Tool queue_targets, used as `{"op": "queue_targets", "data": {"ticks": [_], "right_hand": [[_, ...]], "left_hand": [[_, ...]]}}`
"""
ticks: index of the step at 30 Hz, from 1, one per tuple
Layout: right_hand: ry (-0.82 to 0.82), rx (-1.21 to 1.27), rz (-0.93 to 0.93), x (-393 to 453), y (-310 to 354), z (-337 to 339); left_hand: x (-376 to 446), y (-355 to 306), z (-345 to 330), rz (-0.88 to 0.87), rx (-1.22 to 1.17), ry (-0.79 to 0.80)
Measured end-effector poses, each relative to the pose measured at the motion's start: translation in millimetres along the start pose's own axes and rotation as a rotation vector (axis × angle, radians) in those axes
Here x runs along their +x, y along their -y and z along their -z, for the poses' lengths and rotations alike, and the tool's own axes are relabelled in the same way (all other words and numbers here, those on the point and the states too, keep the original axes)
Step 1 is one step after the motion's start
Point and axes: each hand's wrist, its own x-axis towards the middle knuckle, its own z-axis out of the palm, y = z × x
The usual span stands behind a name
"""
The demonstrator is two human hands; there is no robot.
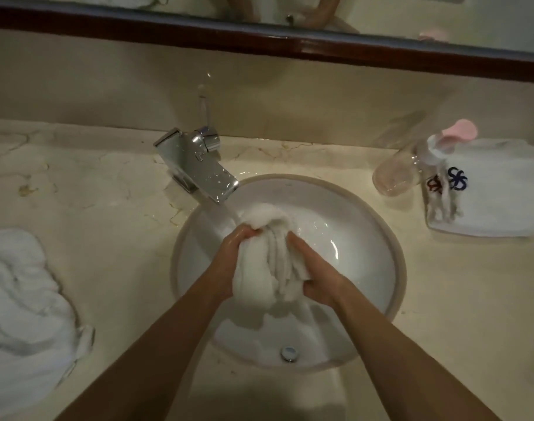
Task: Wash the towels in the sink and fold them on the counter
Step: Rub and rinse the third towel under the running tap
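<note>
no readable text anywhere, just a blue pinwheel logo (plus a red one) on the folded towel (496, 189)

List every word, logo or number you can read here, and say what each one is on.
No readable words or numbers.
Folded towel: a dark blue embroidered swirl emblem, a sign and not letters.
Beside it, a red embroidered mark, seen through the glass and too distorted to read.
Faucet: no marking visible.

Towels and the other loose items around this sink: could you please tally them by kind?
Towels: 3, the wet towel gripped by left hand and right hand, crumpled towel, folded towel
Clear glass: 1
Pink-capped bottle: 1
Total: 5
</note>
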Motion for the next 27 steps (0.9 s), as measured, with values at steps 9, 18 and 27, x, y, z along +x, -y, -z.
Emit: {"op": "queue_targets", "data": {"ticks": [9,18,27], "right_hand": [[-0.227,-0.233,0.029,59,17,-21],[-0.351,-0.982,0.007,100,19,-60],[-0.306,-1.158,0.060,104,51,-99]], "left_hand": [[30,3,13,-0.051,-0.373,-0.016],[67,27,31,0.042,-0.550,-0.219],[64,31,39,-0.016,-0.725,-0.235]]}}
